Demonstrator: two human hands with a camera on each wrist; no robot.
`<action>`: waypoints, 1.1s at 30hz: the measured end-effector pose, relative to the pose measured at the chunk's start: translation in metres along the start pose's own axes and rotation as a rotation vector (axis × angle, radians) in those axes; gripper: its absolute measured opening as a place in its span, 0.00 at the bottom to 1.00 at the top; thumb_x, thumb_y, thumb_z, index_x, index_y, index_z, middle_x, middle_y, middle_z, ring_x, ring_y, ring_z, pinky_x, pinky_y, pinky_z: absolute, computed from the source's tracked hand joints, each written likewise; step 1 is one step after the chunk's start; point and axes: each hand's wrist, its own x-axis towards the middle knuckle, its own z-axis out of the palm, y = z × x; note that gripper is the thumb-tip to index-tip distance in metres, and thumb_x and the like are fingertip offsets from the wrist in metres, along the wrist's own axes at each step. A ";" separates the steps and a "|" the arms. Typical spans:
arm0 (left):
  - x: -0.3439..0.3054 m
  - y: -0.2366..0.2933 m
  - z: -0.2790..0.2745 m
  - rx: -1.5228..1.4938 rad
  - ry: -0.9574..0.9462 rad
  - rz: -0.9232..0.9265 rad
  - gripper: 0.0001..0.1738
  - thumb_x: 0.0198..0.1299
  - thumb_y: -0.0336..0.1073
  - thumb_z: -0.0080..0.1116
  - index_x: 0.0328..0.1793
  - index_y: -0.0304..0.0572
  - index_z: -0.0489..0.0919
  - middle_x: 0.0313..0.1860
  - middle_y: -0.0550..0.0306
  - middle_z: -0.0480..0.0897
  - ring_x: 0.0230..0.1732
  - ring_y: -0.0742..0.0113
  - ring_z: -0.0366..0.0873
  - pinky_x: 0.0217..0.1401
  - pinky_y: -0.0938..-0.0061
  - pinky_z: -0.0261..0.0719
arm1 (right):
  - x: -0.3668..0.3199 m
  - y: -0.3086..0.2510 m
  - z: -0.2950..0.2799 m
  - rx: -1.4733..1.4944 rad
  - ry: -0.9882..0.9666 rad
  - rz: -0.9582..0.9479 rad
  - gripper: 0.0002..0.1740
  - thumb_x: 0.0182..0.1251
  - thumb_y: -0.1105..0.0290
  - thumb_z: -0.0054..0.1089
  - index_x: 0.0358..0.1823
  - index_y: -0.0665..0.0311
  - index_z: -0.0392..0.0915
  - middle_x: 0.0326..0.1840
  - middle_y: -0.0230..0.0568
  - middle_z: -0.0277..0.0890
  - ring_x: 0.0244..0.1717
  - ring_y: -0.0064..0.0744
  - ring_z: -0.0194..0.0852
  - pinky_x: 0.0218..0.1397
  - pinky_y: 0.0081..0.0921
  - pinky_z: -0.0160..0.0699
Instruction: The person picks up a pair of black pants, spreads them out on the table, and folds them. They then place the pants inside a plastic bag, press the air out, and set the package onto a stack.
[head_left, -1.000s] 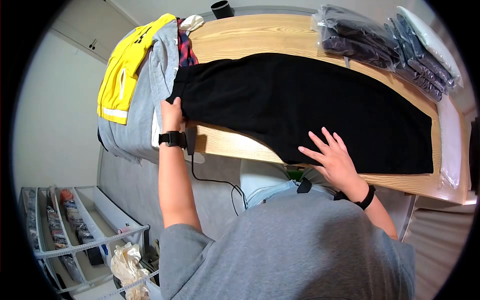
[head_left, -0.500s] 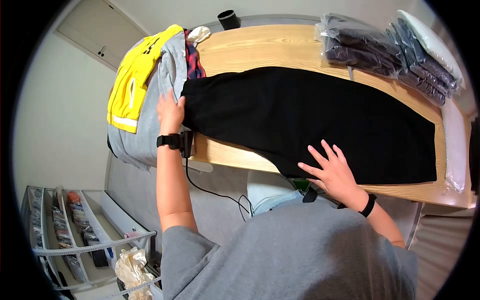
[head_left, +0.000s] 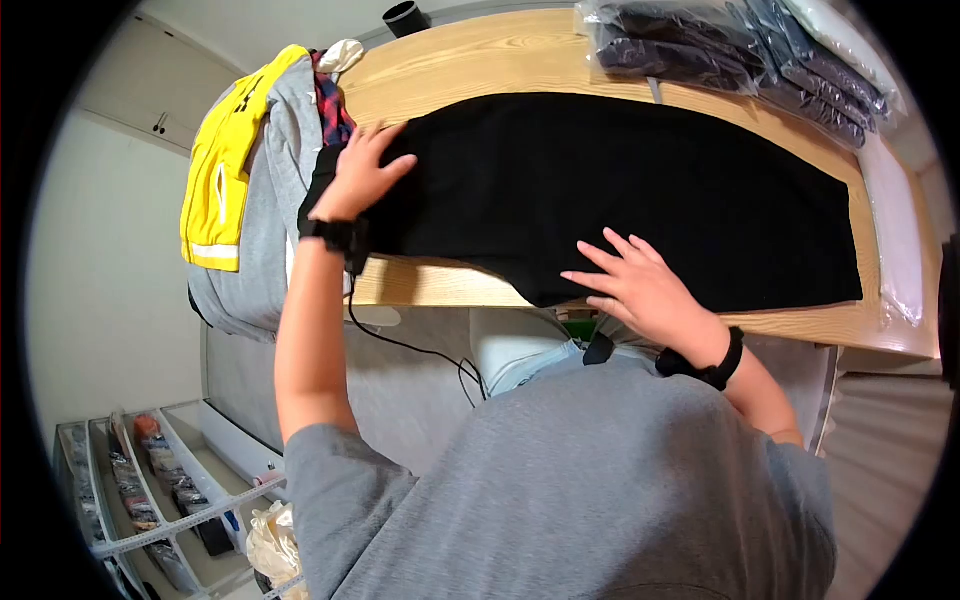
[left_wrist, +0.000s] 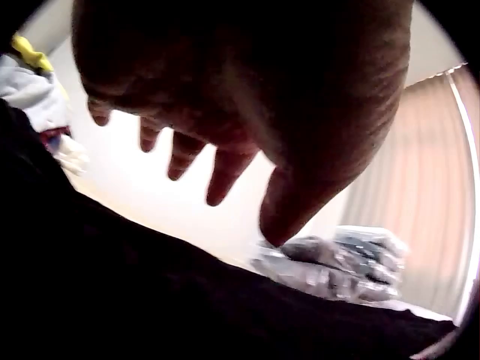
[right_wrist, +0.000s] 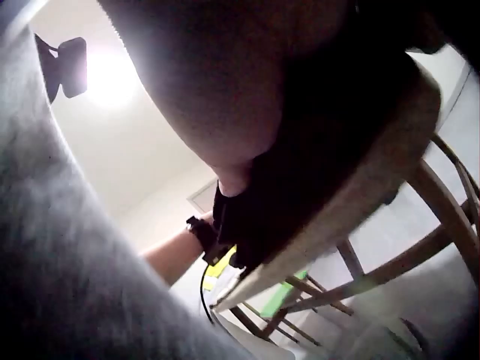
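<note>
Black trousers [head_left: 600,180], folded lengthwise, lie across the wooden table with the waistband end at the left. My left hand [head_left: 362,178] is over that end, fingers spread and pointing away from me. In the left wrist view, the left hand [left_wrist: 247,97] shows its palm above the black cloth [left_wrist: 172,300], with nothing held. My right hand [head_left: 648,290] rests on the near edge of the trousers, its fingers fanned out. The right wrist view shows the underside of the right hand [right_wrist: 217,97] dark and close, with its fingers mostly hidden.
A grey garment [head_left: 275,165] and a yellow one [head_left: 222,170] hang over the table's left end, beside red plaid cloth [head_left: 333,112]. Bagged folded clothes [head_left: 690,50] are stacked at the back right. A white packet [head_left: 893,230] lies at the right edge. A black cable [head_left: 410,346] trails from my left wrist.
My left hand let go of the waistband end, lifted over the grey garment, then moved right and over the trousers with fingers spread. The right hand stays on the trousers; the head view shifted.
</note>
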 end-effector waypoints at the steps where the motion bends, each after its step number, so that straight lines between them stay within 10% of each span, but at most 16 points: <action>1: -0.008 0.029 -0.001 -0.052 0.057 0.167 0.30 0.58 0.44 0.61 0.65 0.42 0.71 0.68 0.45 0.68 0.72 0.48 0.57 0.74 0.60 0.53 | 0.003 0.001 -0.004 0.044 -0.029 0.021 0.20 0.67 0.55 0.52 0.60 0.42 0.75 0.67 0.41 0.66 0.70 0.54 0.56 0.71 0.47 0.53; 4: -0.043 0.113 -0.002 -0.481 -0.227 0.448 0.28 0.51 0.44 0.67 0.57 0.40 0.77 0.65 0.49 0.71 0.71 0.52 0.60 0.72 0.59 0.56 | 0.007 0.001 -0.008 0.029 -0.044 0.010 0.20 0.68 0.55 0.51 0.60 0.42 0.75 0.66 0.42 0.68 0.68 0.54 0.60 0.69 0.44 0.59; 7: -0.071 0.153 0.019 -0.266 -0.266 0.464 0.32 0.44 0.41 0.70 0.58 0.42 0.76 0.64 0.49 0.72 0.68 0.50 0.64 0.71 0.56 0.58 | 0.005 0.002 -0.006 -0.091 0.033 -0.068 0.20 0.66 0.53 0.52 0.57 0.43 0.76 0.62 0.41 0.71 0.62 0.49 0.68 0.63 0.41 0.66; 10: -0.084 0.161 0.051 -0.191 -0.185 0.364 0.37 0.35 0.26 0.68 0.59 0.44 0.74 0.65 0.52 0.71 0.68 0.52 0.64 0.71 0.56 0.60 | -0.008 0.003 -0.004 -0.156 0.053 -0.086 0.22 0.59 0.61 0.60 0.57 0.48 0.76 0.61 0.40 0.71 0.63 0.48 0.67 0.64 0.43 0.66; 23: -0.103 0.155 0.052 -0.284 -0.030 0.249 0.32 0.35 0.16 0.57 0.53 0.43 0.79 0.61 0.52 0.75 0.62 0.54 0.71 0.63 0.64 0.71 | -0.119 0.051 -0.046 -0.202 0.261 0.279 0.30 0.38 0.85 0.54 0.50 0.61 0.77 0.57 0.39 0.76 0.64 0.38 0.68 0.69 0.43 0.60; 28: -0.104 0.131 0.056 -0.295 0.028 0.182 0.27 0.39 0.16 0.55 0.50 0.41 0.80 0.52 0.50 0.80 0.56 0.53 0.76 0.60 0.64 0.74 | -0.127 0.068 -0.069 -0.031 0.147 0.272 0.21 0.48 0.79 0.61 0.47 0.62 0.77 0.55 0.38 0.78 0.61 0.36 0.71 0.67 0.38 0.65; 33: -0.076 0.142 0.031 -0.236 0.010 -0.045 0.08 0.60 0.34 0.54 0.36 0.35 0.74 0.29 0.40 0.78 0.35 0.42 0.77 0.36 0.55 0.73 | -0.098 0.074 -0.102 0.047 0.075 0.441 0.11 0.65 0.63 0.55 0.35 0.65 0.73 0.28 0.54 0.74 0.32 0.56 0.74 0.34 0.42 0.72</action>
